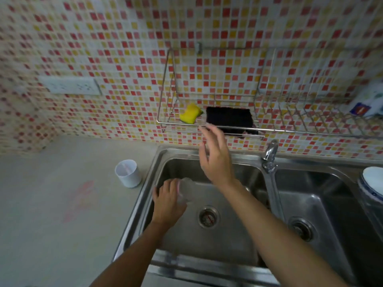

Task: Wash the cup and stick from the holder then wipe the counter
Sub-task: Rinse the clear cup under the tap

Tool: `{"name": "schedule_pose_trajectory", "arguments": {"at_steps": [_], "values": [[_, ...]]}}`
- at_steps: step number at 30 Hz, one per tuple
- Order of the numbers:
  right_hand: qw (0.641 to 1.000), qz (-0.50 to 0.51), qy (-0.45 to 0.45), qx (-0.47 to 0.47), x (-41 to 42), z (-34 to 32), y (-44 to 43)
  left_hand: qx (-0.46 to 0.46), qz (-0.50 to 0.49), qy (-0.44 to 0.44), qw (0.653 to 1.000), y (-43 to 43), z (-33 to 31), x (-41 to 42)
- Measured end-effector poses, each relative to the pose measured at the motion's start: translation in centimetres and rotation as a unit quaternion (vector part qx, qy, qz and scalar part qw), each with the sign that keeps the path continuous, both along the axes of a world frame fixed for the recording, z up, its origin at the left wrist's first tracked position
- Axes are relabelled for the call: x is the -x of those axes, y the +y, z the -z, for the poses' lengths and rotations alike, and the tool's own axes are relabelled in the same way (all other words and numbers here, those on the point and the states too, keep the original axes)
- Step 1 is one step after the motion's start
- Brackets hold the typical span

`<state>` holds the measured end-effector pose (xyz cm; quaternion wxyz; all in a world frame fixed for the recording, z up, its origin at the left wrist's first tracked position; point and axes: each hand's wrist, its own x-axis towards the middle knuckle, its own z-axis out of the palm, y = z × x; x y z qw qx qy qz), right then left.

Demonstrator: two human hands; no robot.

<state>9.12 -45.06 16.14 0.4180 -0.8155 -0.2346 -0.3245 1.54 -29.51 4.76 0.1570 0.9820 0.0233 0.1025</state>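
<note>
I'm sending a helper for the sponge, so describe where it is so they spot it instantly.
Look at the wire rack on the tiled wall above the left sink basin. The sponge lies at the rack's left end, bright yellow, beside a flat black cloth.

Left hand curled in a closed grip, low; right hand raised, fingers spread.

Yellow sponge, black cloth, red-yellow mosaic wall tiles, white holder.
</note>
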Motion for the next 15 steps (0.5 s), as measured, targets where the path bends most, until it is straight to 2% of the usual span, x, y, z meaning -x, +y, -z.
{"name": "schedule_pose_trajectory", "arguments": {"at_steps": [2, 5, 7, 10, 12, 15], "values": [[0.999, 0.003, -0.002, 0.034, -2.8, -3.8, 1.5, 0.018, 0.007, -0.002, 1.0, 0.6, -1.6, -0.7], [0.988, 0.025, 0.089, 0.127, -6.9, -6.8, 3.8, 0.044, 0.003, -0.013, 0.999, 1.7, -3.2, -1.9], [0.961, 0.05, 0.188, 0.197, -9.6, -7.2, 5.1, 0.062, -0.002, -0.017, 0.998, 2.4, -4.0, -2.6], [0.909, 0.082, 0.322, 0.253, -12.6, -6.6, 6.3, 0.074, 0.0, -0.053, 0.996, 3.3, -4.8, -2.9], [0.895, 0.105, 0.348, 0.257, -13.6, -6.2, 7.1, 0.086, 0.0, -0.077, 0.993, 4.0, -5.0, -2.8], [0.898, 0.153, 0.323, 0.255, -14.2, -6.0, 8.1, 0.091, 0.01, -0.087, 0.992, 5.5, -4.1, -2.3]]}}
